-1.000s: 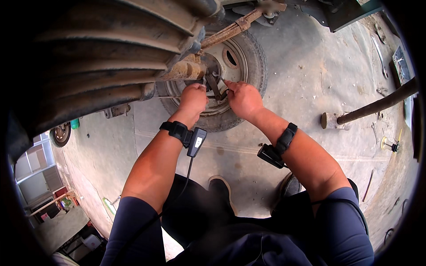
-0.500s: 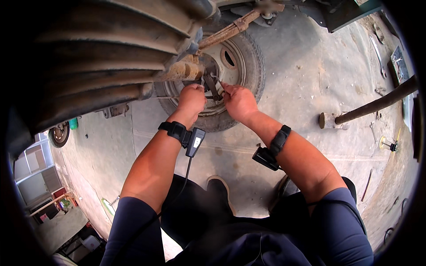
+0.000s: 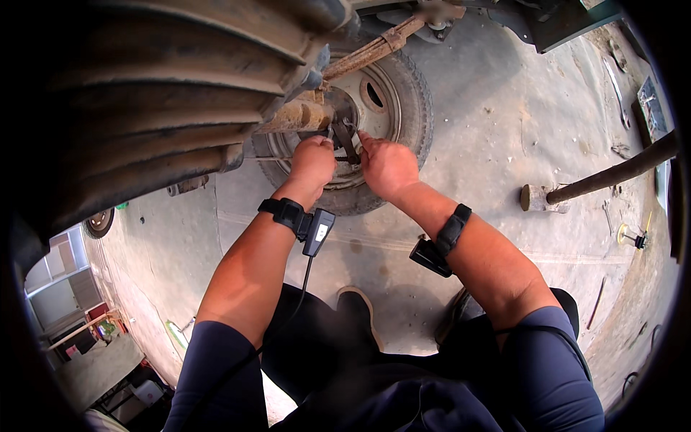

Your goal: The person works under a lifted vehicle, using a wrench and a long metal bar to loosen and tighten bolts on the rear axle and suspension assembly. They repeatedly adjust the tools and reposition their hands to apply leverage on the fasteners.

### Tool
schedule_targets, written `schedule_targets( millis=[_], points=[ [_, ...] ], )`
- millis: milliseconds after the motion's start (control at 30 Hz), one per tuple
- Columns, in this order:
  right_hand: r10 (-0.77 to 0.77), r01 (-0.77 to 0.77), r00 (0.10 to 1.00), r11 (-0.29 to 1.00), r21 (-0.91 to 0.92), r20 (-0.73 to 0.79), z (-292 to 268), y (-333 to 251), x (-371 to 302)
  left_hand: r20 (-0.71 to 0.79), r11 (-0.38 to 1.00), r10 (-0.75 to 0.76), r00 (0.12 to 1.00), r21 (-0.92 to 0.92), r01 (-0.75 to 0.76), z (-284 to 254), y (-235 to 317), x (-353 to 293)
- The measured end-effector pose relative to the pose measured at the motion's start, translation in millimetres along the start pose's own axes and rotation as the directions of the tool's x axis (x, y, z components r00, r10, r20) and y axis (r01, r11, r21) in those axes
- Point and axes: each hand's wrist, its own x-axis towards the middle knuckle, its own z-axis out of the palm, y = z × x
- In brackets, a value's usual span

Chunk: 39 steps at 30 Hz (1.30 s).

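Observation:
Both my hands are at the brake lever point(image 3: 345, 142), a dark metal arm by the axle end, in front of the wheel point(image 3: 414, 108). My left hand point(image 3: 314, 165) is closed on the lever's left side; a bit of bright metal shows above its fingertips, but its kind is hidden. On the other side, my right hand point(image 3: 389, 169) pinches a slim metal wrench point(image 3: 351, 126), whose end reaches the lever's upper part. A thin rod point(image 3: 270, 158) runs leftward from behind my left hand. The rusty axle point(image 3: 295, 117) ends just above that hand.
A ribbed dark casing point(image 3: 180, 79) overhangs the upper left. Rusty leaf springs point(image 3: 374, 54) cross above the wheel. At the right lies a long-handled mallet point(image 3: 536, 198), with a large wrench point(image 3: 617, 90) and several small tools farther out. A workbench point(image 3: 101, 367) stands lower left.
My hands stay at the lever almost unmoved; the right fingers shift slightly with the wrench. The whole view has tilted a little.

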Motion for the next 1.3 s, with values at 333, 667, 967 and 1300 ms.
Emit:
schedule_targets(
  millis=[333, 667, 967, 1300],
  points=[
    [-0.019, 0.020, 1.000, 1.000, -0.024, 0.006, -3, -3, 6, -0.062, 0.997, 0.055, 0.997, 0.048, -0.053, 3, -7, 6],
    [-0.012, 0.012, 0.993, 1.000, -0.007, 0.121, -19, -10, 14, -0.098, 0.997, 0.082, 0.992, 0.020, -0.080, 6, -9, 7],
    [0.020, -0.020, 0.990, 1.000, -0.001, 0.143, -27, -14, 18, -0.111, 0.997, 0.073, 0.991, 0.035, -0.069, 9, -7, 5],
    [0.037, -0.032, 0.986, 0.999, -0.030, 0.160, -28, -20, 18, -0.138, 0.995, 0.100, 0.985, 0.003, -0.100, 9, -22, 17]
  ],
)
